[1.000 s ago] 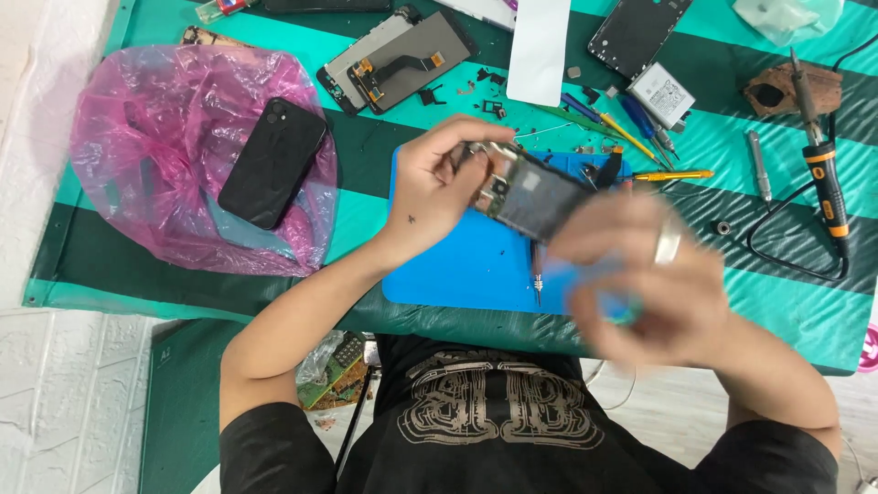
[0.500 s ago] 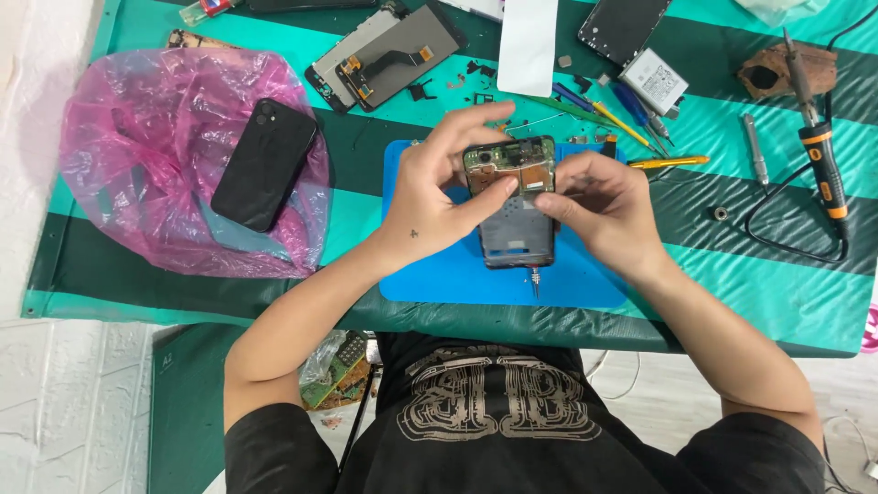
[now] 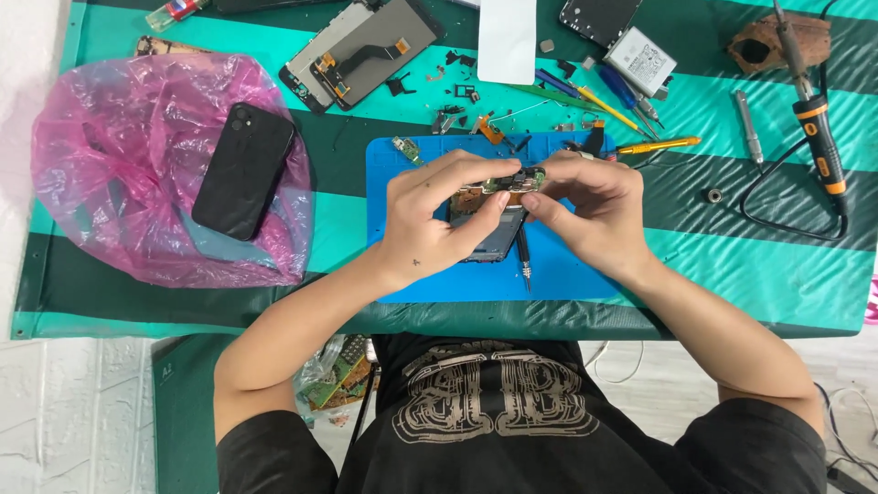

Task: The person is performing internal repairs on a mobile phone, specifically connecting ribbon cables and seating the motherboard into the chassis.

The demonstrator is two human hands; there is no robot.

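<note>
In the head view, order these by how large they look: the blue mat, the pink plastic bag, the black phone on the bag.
1. Pink plastic bag and blue mat: look alike, hands cover the mat
2. Black phone

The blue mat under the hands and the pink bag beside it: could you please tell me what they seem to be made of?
Blue mat: probably silicone or rubber, matte, flat, no glare. Pink bag: thin translucent plastic film, crinkled and glossy, the striped cloth showing through.

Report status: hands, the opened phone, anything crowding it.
Left hand and right hand both grip opened phone over blue mat. Screwdriver lies beside it; loose parts around.
</note>
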